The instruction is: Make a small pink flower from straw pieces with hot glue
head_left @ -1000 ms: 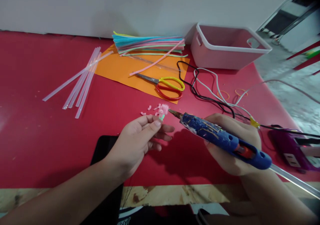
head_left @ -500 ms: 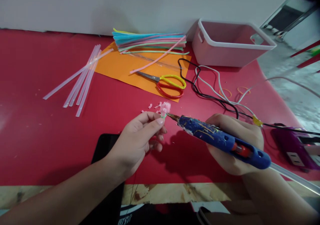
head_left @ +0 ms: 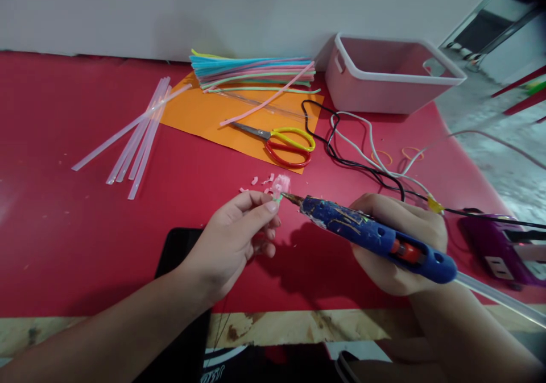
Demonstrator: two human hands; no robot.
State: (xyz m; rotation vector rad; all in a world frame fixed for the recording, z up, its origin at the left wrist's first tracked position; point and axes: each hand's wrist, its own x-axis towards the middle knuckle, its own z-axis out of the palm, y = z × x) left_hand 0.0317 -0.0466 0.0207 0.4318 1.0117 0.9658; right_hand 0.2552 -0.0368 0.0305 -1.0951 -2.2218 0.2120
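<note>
Left hand [head_left: 236, 232]: enters from lower left of the frame, forearm angled up toward centre, thumb and forefinger pinched narrow on the green stem of a small pink flower piece [head_left: 280, 185], which stands just above the fingertips at frame centre. Right hand [head_left: 398, 244]: enters from lower right, fingers wrapped round the body of a blue glue gun [head_left: 375, 236], held nearly level with its nozzle pointing left; nozzle tip touches or sits just beside the base of the pink piece. A clear glue stick [head_left: 499, 299] protrudes from the gun's rear toward the right edge. Against the frame one second back: the nozzle is closer in on the piece, the left fingers are more curled, and the piece sits slightly more upright. Red counter [head_left: 63, 229]: loose clear glue sticks [head_left: 136, 136] upper left; orange paper sheet [head_left: 200, 116] with scissors [head_left: 281, 140] and coloured straws [head_left: 256, 70] upper centre; pink bin [head_left: 384, 87] upper right; cords [head_left: 362, 155] near the right hand; pink scraps [head_left: 258, 183] beside the piece.
</note>
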